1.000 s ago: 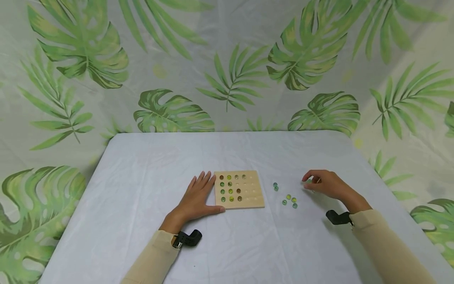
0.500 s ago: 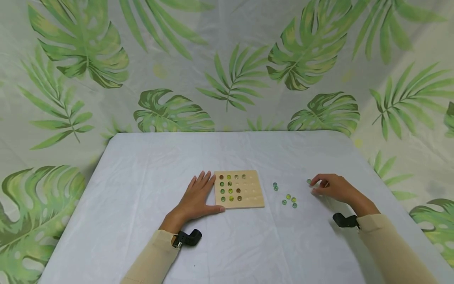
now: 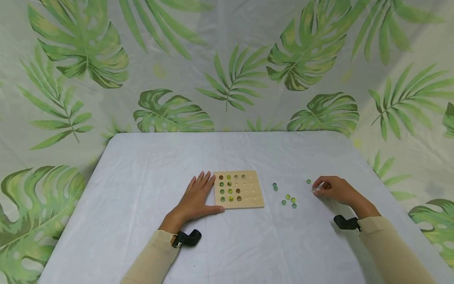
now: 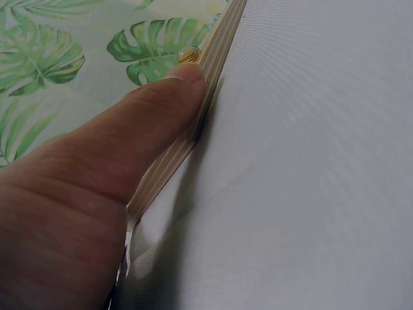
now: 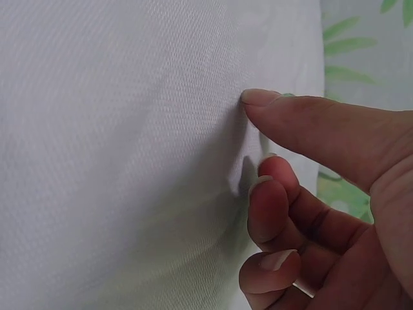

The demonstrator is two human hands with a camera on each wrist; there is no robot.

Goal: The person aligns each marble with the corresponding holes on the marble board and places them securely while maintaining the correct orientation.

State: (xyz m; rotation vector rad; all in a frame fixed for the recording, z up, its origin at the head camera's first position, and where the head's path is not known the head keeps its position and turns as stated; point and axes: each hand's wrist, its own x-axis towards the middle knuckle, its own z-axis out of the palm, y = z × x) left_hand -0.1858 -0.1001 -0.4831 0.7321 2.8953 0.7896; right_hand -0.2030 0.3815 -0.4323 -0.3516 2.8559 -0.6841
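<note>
My left hand rests spread against the left side of a pale wooden board with rows of round hollows. Its thumb lies along the near edge, and in the left wrist view the thumb presses the board's rim beside an amber-striped marble. Brown, yellow and green marbles fill the left hollows, with clear ones along the far row. At the right, my right hand pinches a clear marble between thumb and index finger, low over the cloth. In the right wrist view the thumb hides it.
Beyond the right fingertips lies a green marble. Between board and right hand are two green marbles and a loose group of yellow and green marbles. White cloth covers the table, with a leaf-print backdrop behind.
My right hand has shifted right and slightly nearer, uncovering the green marble. Its thumb and index finger have come together on a clear marble. The left hand stays put.
</note>
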